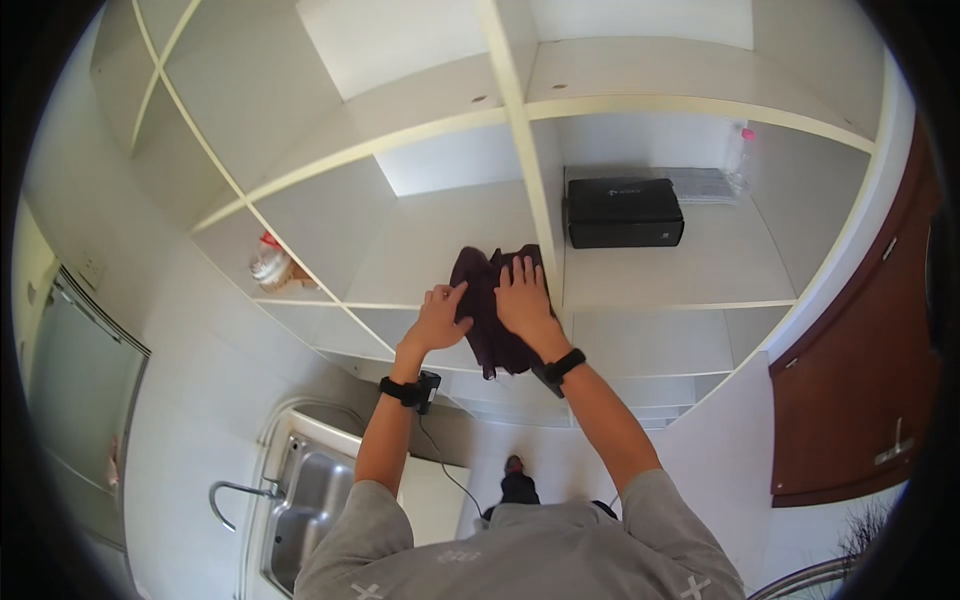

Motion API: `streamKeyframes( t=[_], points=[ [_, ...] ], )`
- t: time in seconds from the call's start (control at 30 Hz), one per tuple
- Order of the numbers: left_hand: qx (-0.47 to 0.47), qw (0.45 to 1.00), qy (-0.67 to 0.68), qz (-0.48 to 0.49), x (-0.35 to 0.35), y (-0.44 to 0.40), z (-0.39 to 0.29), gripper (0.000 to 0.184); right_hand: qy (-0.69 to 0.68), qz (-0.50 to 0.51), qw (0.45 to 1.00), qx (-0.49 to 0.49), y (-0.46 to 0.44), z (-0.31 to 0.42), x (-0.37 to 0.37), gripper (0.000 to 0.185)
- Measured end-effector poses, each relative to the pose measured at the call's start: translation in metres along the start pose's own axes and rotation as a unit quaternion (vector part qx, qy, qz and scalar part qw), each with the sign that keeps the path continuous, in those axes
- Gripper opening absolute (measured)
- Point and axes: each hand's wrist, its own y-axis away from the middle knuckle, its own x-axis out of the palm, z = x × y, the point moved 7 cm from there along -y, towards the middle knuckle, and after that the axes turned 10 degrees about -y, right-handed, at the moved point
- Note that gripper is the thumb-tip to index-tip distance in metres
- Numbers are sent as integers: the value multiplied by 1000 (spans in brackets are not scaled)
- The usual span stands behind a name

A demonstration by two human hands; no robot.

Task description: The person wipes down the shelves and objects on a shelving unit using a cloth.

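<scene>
A dark maroon cloth [487, 313], creased and uneven, lies over the front edge of a shelf compartment, its lower end hanging past the edge. My right hand [524, 300] rests flat on the cloth's right part, fingers stretched out toward the back. At the cloth's left edge is my left hand [438, 318], with bent fingers and the thumb apart from the index finger; both tips touch the fabric. Each wrist wears a black band. A small black device [428, 390] with a cable sits by the left wristband.
White shelving [440, 235] spans the front. The compartment to the right holds a black box [625, 213], papers [700, 186] and a clear bottle [741, 160] with a pink cap. A white-and-red item [270, 265] stands left. Below left is a sink [312, 490]; a brown door [850, 370] is right.
</scene>
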Motion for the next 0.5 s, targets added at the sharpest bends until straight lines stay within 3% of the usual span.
streamKeyframes(
  t=[0.1,0.2,0.33,0.5],
  points=[
    [14,981,79,-177,-6,-27,9,47,29,-60,998,-20,6,2,10,45],
    [88,975,-37,-201,53,-44,19,45,36,-122,990,-68,14,7,-6,29],
    [-9,981,-44,-188,27,-19,-17,29,-48,-106,990,-78,13,11,-26,15],
    [30,981,56,-182,9,36,-32,32,-122,-78,982,-120,47,32,-49,18]
  ],
)
